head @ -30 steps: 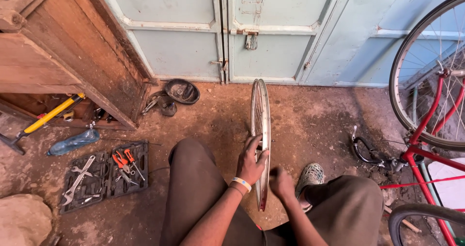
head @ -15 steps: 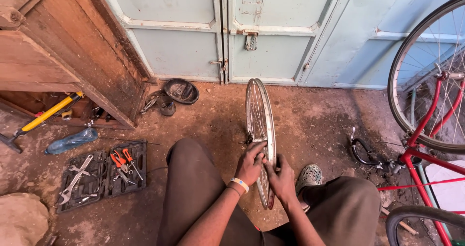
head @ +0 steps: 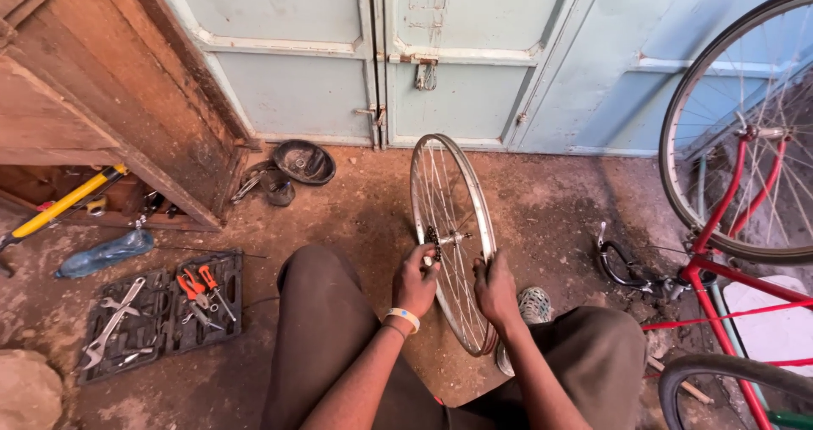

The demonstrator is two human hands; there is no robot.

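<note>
Silver and spoked, a bare metal bicycle wheel rim [head: 451,235] is stood upright on the dirt floor [head: 550,201] between the knees, gripped by the left hand [head: 416,279] and the right hand [head: 495,288], both closed around it. A black tool tray [head: 161,316] lies at the left.

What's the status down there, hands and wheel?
Left hand at hub, right hand gripping rim. Bare wheel upright on dirt floor between knees. Nothing blocking.
</note>
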